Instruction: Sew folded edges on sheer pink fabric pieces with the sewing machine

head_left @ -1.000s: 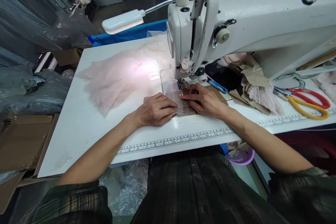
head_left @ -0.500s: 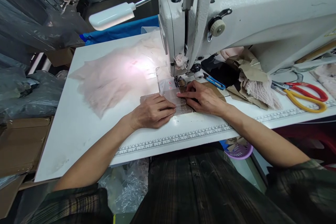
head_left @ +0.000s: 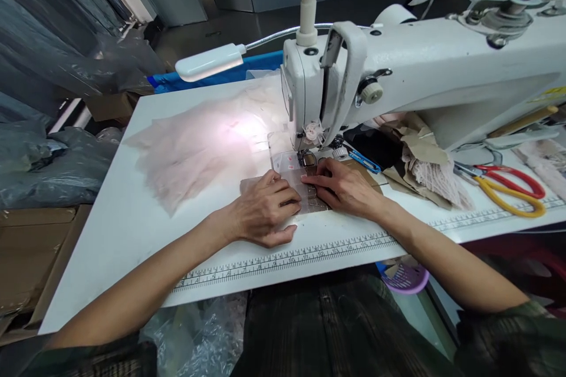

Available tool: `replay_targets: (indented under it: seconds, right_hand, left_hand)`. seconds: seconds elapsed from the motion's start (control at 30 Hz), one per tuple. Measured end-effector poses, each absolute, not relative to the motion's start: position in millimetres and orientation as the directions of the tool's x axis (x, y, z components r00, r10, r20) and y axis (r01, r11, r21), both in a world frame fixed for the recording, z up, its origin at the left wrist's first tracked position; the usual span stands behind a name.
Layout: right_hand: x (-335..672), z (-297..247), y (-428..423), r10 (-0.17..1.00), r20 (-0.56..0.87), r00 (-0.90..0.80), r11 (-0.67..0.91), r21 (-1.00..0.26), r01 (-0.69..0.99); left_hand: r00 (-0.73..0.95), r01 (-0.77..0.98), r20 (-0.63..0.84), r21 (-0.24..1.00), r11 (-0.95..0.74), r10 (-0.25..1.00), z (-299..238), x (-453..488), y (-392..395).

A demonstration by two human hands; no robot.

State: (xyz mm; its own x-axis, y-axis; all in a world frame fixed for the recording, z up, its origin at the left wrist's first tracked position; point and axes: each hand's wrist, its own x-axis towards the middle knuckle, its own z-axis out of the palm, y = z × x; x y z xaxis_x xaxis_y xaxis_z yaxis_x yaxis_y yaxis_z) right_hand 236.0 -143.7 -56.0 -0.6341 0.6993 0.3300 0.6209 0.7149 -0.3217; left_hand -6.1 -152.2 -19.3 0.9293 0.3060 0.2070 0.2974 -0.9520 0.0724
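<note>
My left hand lies on the table just in front of the sewing machine, fingers bent but apart, thumb stretched out toward the table edge. Its fingertips rest on a pale sheer fabric piece with small red marks near the presser foot. My right hand is closed at the right edge of this piece, index finger pointing left along it and the other fingers curled. What the curled fingers touch underneath is hidden. Left of the needle, a large pale pink tulle spreads across the white table.
Blue thread snips lie right of the needle, beside crumpled brown paper and lace. Scissors with red and yellow handles lie farther right. A lamp hangs over the tulle. A printed ruler runs along the front edge.
The view has tilted, so the table sits lower in the picture. My left hand has spread, its thumb moving away from the fingers. My right hand stays nearly in place by the presser foot.
</note>
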Motion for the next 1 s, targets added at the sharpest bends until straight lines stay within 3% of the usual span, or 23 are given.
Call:
replay_targets:
  seconds: [0.43, 1.0]
  right_hand:
    - [230, -55, -140, 0.753, 0.217, -0.622, 0.657, -0.191, 0.729]
    - [232, -55, -141, 0.745, 0.209, -0.633, 0.666, -0.273, 0.694]
  left_hand:
    - [0.925, 0.315, 0.192, 0.089, -0.945, 0.326, -29, -7, -143]
    - [0.904, 0.404, 0.155, -0.004, -0.915, 0.398, -32, -2, -133]
